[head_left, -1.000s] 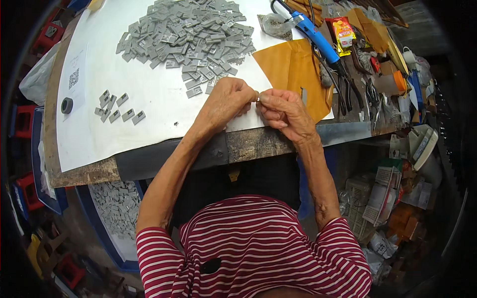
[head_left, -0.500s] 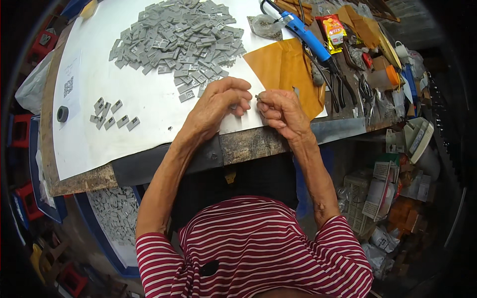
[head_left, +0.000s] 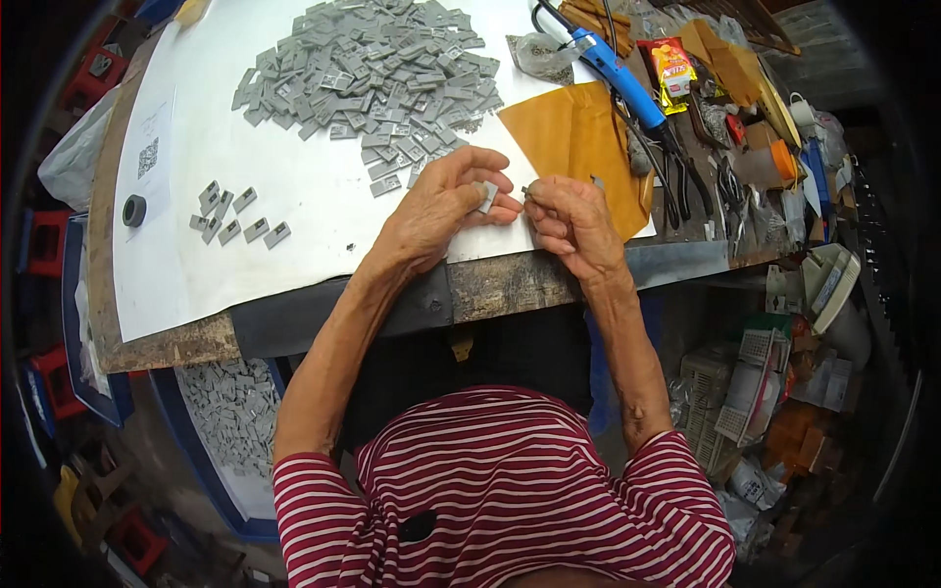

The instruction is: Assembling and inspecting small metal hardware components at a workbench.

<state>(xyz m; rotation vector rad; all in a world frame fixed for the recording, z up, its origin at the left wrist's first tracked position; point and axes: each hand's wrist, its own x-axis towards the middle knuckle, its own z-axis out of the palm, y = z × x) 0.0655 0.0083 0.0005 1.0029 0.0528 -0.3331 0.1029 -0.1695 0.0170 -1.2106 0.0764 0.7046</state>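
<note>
Between the thumb and fingers of my left hand [head_left: 446,211] is a small flat grey piece [head_left: 488,197], its pale face turned up. Just to its right, my right hand [head_left: 573,218] pinches a tiny dark part [head_left: 527,192], too small to name. The two hands are close together but apart, above the table's near edge. Beyond them lies a big heap of grey rectangular pieces [head_left: 363,69] on white paper [head_left: 294,186]. Several like pieces [head_left: 230,231] lie in a loose group to the left, slots facing up.
A brown envelope [head_left: 569,137] lies beyond my right hand. Past it are a blue-handled corded tool [head_left: 618,78], a bag of tiny parts [head_left: 544,56], pliers [head_left: 686,186] and a red-yellow packet [head_left: 669,69]. A black ring [head_left: 134,210] sits far left. Below the table stands a blue tray [head_left: 191,446] of grey pieces.
My left hand has turned, so the flat grey piece in it now shows. My right hand keeps its pinch nearby. The whole view has shifted slightly.
</note>
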